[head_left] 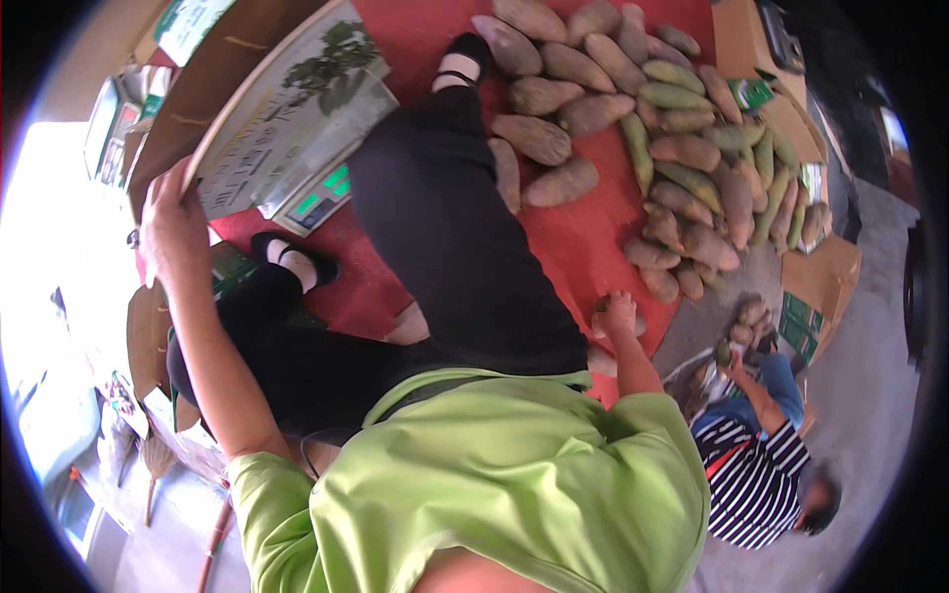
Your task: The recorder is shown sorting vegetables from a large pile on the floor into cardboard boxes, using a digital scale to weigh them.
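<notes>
My left hand is closed over the edge of a white printed cardboard box with a plant picture on its side. Beside that box a digital scale shows a lit green display. On the right, low beside my thigh, my right hand has its fingers curled round a brownish tuber, mostly hidden under them. Beyond it, a broad heap of large brown tubers and long greenish ones lies on a red mat. Another pale tuber rests between my legs.
Open cardboard boxes stand along the right side. A co-worker in a striped shirt sits at lower right, a hand on a greenish tuber. A broom and more boxes are at the left.
</notes>
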The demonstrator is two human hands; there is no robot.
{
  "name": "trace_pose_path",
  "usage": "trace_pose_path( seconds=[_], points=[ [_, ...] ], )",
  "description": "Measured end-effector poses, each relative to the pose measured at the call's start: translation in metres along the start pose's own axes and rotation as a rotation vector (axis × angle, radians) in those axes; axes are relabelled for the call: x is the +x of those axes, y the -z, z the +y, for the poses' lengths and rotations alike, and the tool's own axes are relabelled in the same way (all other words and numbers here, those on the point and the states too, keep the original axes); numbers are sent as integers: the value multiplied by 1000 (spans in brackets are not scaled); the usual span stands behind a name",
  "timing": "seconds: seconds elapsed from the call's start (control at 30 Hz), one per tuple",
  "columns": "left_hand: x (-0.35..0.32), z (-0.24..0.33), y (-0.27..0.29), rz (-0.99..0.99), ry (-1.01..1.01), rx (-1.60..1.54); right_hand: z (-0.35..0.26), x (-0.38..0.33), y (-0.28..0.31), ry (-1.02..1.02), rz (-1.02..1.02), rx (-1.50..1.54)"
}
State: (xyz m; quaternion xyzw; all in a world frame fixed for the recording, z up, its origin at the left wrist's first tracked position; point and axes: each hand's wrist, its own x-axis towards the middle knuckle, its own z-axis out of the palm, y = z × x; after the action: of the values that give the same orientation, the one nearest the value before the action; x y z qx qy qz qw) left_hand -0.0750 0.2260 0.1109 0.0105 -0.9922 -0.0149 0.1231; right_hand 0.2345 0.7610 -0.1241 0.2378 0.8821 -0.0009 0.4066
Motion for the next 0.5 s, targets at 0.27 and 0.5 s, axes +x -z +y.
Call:
trace_pose_path(
  seconds=[0.27,0.5],
  points=[
    [0,18,15,-63,75,-2,-52,11,127,405,567,745],
    [0,11,13,-45,13,12,-143,-37,327,836,786,1267]
  ],
)
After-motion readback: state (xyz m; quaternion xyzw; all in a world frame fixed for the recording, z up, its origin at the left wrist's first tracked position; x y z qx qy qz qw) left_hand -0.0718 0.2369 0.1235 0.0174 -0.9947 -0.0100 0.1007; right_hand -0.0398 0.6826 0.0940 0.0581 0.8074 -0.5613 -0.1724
